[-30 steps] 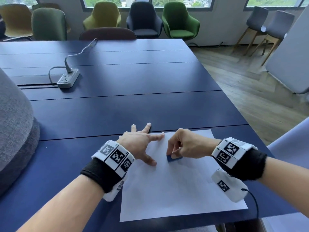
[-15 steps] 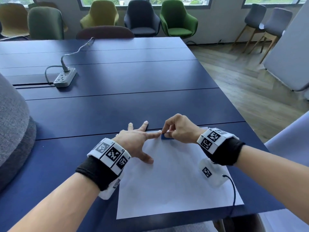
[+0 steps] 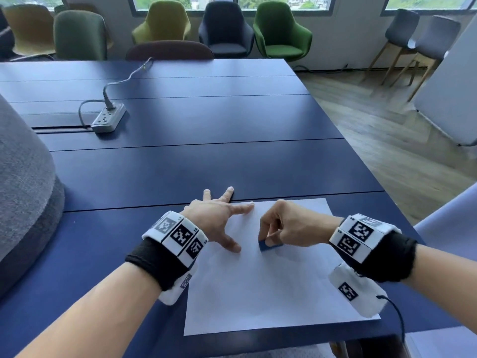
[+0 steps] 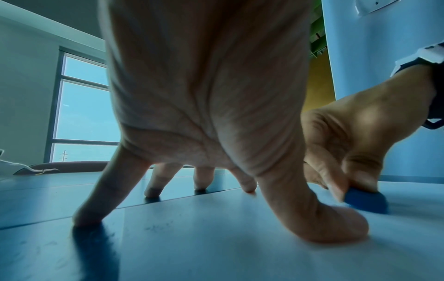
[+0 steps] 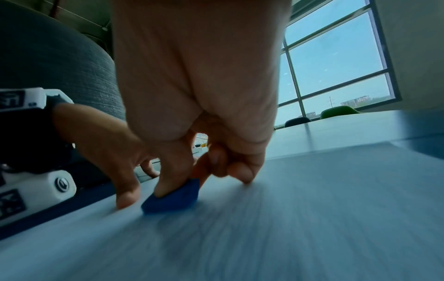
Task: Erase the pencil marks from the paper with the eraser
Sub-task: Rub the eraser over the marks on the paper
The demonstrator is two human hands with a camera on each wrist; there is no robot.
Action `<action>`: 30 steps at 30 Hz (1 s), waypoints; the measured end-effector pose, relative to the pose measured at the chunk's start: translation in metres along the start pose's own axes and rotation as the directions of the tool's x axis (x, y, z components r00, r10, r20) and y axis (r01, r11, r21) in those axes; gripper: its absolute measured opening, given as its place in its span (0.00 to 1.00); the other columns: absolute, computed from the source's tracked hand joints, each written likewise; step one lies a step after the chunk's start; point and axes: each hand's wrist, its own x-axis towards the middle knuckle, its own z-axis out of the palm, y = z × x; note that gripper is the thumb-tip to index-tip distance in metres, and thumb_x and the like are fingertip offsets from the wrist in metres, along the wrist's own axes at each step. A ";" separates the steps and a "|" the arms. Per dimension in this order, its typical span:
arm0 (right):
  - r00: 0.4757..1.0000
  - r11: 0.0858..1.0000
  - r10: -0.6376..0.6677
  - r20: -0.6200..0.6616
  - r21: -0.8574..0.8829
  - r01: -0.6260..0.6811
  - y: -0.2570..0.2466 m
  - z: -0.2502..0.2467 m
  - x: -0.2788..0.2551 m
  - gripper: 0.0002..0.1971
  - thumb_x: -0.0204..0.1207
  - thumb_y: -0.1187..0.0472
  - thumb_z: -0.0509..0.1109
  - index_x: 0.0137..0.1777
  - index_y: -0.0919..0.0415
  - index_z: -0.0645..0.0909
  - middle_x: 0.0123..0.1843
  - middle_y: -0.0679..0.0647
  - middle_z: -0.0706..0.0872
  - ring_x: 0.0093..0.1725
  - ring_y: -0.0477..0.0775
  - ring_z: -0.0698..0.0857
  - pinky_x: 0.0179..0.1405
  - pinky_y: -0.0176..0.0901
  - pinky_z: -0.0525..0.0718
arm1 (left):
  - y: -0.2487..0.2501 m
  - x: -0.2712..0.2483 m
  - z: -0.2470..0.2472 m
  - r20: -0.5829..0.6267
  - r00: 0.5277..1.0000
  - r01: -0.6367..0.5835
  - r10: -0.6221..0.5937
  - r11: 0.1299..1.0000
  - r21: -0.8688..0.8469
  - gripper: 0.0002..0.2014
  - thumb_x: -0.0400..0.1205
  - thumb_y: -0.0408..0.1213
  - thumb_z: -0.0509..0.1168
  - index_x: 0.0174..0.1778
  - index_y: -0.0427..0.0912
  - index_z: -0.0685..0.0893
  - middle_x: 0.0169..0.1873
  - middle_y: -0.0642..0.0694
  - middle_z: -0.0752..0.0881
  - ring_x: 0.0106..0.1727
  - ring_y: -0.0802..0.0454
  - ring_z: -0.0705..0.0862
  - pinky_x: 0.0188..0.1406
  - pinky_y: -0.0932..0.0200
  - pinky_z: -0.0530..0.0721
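Observation:
A white sheet of paper (image 3: 271, 288) lies on the dark blue table (image 3: 180, 164) near its front edge. My right hand (image 3: 286, 226) pinches a small blue eraser (image 3: 269, 244) and holds it down on the upper middle of the sheet; the eraser (image 5: 171, 197) shows under thumb and fingers in the right wrist view, and the eraser (image 4: 366, 201) appears at the right of the left wrist view. My left hand (image 3: 219, 215) is spread flat, thumb and forefinger on the paper's upper left, the other fingertips on the table. No pencil marks are discernible.
A grey power strip (image 3: 108, 117) with its cable lies at the far left of the table. A grey padded chair back (image 3: 23, 192) stands at my left. Several chairs line the far side; the table's right edge (image 3: 361, 156) drops to wooden floor.
The right hand has drawn the eraser back from the paper's top edge toward me, to the upper middle of the sheet. The left hand stays spread in the same place.

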 end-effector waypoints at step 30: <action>0.994 0.998 0.041 -0.102 0.048 -0.036 0.000 0.011 -0.017 0.08 0.73 0.67 0.73 0.40 0.52 0.88 0.30 0.45 0.82 0.27 0.39 0.77 0.24 0.23 0.72 | 0.006 -0.006 -0.005 0.002 1.000 -0.001 0.001 1.000 0.030 0.51 0.69 0.62 0.76 0.79 0.79 0.47 0.85 0.55 0.37 0.85 0.30 0.40 0.78 0.32 0.60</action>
